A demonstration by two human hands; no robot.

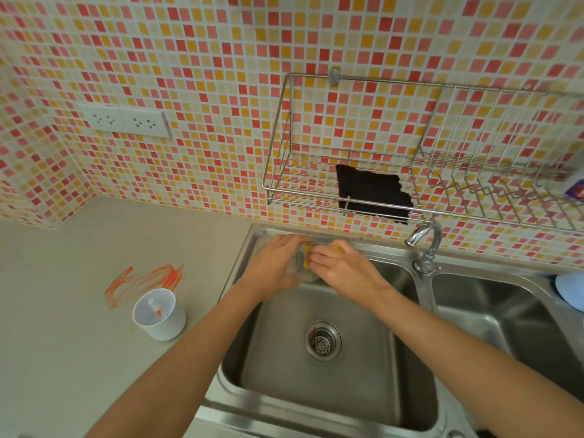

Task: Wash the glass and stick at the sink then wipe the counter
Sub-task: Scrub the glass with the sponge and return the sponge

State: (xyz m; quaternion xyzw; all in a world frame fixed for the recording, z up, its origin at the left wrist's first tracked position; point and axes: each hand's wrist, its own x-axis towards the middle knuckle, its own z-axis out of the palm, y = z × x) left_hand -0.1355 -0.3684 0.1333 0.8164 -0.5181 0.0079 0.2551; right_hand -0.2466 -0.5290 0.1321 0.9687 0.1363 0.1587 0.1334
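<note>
Clear glass [298,267] in L hand [275,263], yellow sponge [308,252] in R hand [343,267].

A mosaic tile wall [205,90] in red, orange and cream rises behind the faucet [426,245]. A double power outlet [126,121] sits left of it; a wire dish rack [410,172] hangs above.

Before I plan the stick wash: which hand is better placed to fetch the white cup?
Left. The left hand is nearer the white cup on the counter; the right hand holds the sponge.
</note>
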